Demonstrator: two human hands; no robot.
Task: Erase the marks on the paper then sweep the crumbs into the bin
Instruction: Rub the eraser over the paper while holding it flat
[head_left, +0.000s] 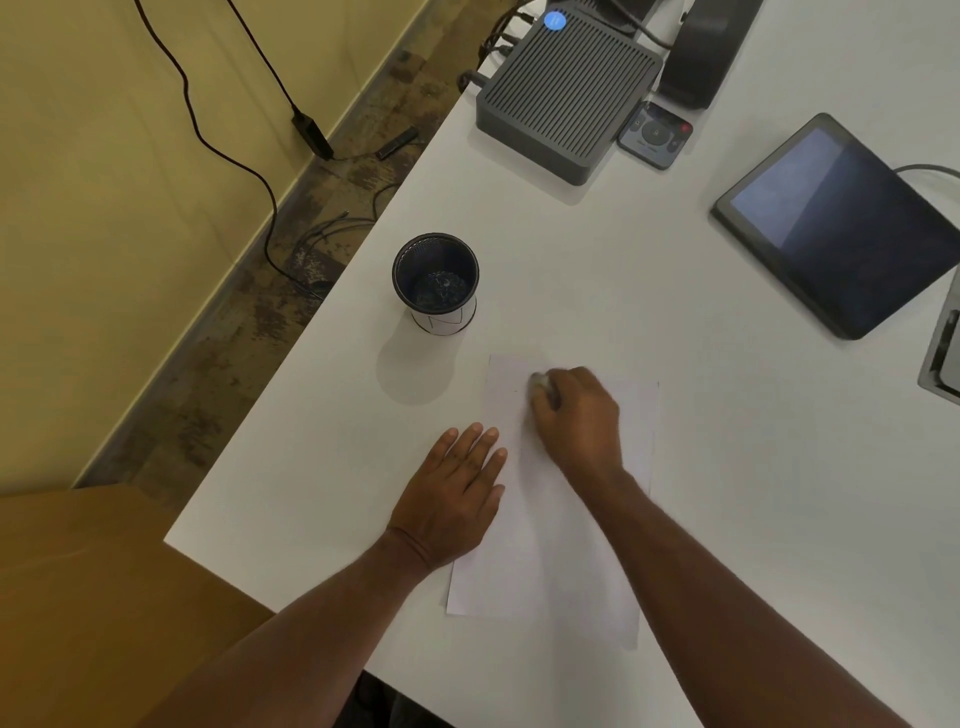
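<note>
A white sheet of paper (545, 561) lies on the white table (675, 322) in front of me. My left hand (452, 493) rests flat on the paper's left edge, fingers spread. My right hand (576, 415) is closed around a small pale eraser (540, 383), whose tip touches the upper part of the sheet; the hand is blurred. A faint mark shows just left of the eraser. A black mesh bin (435, 280) stands upright on the table beyond the paper's upper left corner. Any crumbs are too small to see.
A grey ribbed box (566, 93) and a small control pad (655, 134) sit at the back. A dark tablet (841, 223) lies at the right. The table's left edge (311, 343) drops to a floor with cables. A brown surface (93, 597) is at lower left.
</note>
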